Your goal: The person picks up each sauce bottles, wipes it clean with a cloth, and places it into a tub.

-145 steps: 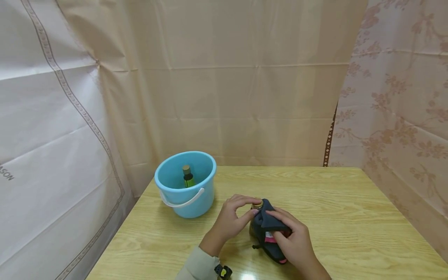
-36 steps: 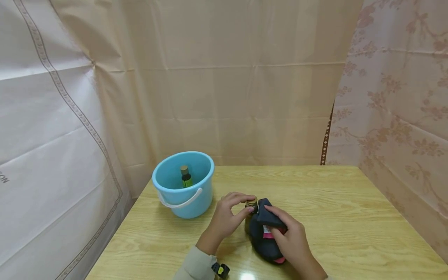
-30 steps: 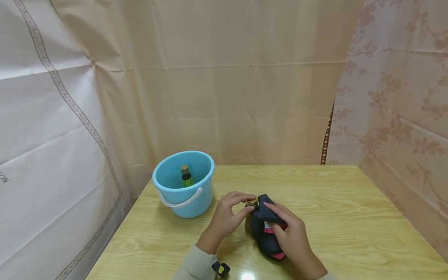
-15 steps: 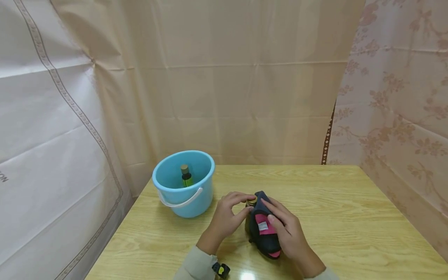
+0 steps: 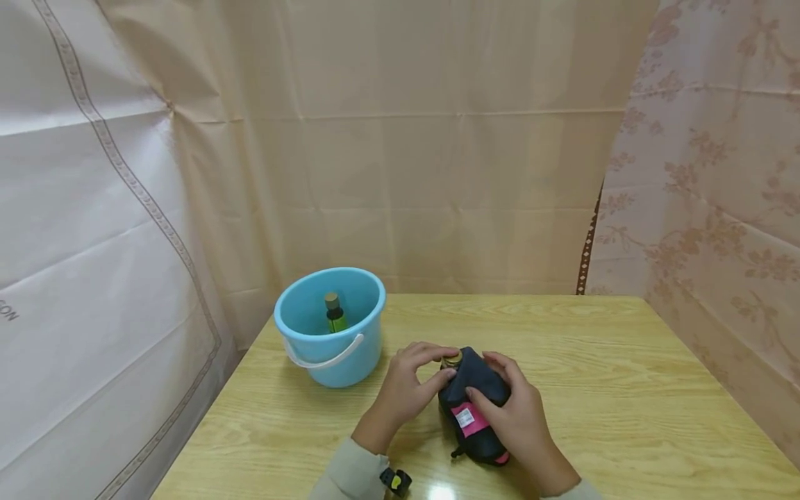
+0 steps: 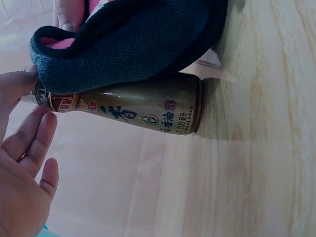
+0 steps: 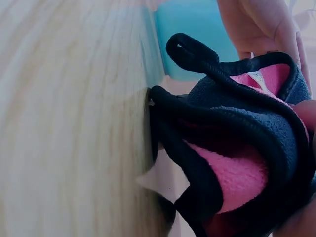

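Observation:
A small glass bottle of oil (image 6: 148,111) with a gold-brown label stands upright on the table. My left hand (image 5: 403,390) pinches its gold cap (image 5: 451,360) between thumb and fingers. Against the bottle's side lies a folded cleaning cloth (image 5: 476,377), dark blue with pink inside, black edging and a hanging loop (image 7: 190,52). My right hand (image 5: 523,417) holds this cloth, its thumb on the near side and its fingers over the far side. A white tag (image 5: 464,417) shows on a pink patch. From above, the cloth hides most of the bottle.
To the left stands a light blue bucket (image 5: 369,347) with a white handle (image 5: 334,361). Inside it is another bottle (image 5: 336,318) with a brown cap and green label. Curtains hang behind the wooden table (image 5: 594,389) and on both sides.
My right hand has shifted its hold and turned the folded cloth against the bottle, so the pink patch and tag now face up. My left hand has stayed on the cap.

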Tool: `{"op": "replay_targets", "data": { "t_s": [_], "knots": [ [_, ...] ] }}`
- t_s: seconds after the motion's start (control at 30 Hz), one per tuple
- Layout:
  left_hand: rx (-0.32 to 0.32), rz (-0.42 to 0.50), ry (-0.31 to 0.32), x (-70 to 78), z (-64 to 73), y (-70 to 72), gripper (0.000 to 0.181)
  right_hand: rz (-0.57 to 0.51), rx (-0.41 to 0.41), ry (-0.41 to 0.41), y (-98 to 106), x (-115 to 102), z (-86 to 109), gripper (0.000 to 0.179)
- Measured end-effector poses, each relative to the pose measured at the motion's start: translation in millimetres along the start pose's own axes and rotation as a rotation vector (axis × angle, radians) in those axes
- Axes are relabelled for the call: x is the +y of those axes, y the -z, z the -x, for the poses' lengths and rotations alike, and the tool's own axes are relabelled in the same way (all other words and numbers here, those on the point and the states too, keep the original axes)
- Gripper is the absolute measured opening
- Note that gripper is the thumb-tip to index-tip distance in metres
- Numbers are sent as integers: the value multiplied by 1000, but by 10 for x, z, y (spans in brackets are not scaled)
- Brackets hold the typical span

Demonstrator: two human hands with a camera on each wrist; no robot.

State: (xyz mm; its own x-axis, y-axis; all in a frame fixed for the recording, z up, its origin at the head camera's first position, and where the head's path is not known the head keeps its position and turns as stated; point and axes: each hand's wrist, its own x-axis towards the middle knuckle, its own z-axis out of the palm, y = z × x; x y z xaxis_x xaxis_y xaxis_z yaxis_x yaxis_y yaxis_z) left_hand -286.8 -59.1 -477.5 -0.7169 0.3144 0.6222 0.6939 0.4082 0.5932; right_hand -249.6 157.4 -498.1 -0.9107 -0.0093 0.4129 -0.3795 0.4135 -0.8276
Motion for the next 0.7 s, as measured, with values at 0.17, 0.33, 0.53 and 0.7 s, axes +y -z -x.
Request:
{"op": "replay_targets", "data": {
  "t_s": [0.17,0.33,0.53,0.7],
  "knots": [
    [-4,-3,3,1,-13,-12,29,46,34,57,8,26,-2,49],
    [-13,3,2,5,-24,-12,29,82,55,162,24,50,-9,49],
    [-5,4,-20,8,-24,-3,29,128,32,222,36,86,-21,50],
    [8,-10,-53,13,-19,4,29,143,5,220,43,113,-21,49]
  ]
}}
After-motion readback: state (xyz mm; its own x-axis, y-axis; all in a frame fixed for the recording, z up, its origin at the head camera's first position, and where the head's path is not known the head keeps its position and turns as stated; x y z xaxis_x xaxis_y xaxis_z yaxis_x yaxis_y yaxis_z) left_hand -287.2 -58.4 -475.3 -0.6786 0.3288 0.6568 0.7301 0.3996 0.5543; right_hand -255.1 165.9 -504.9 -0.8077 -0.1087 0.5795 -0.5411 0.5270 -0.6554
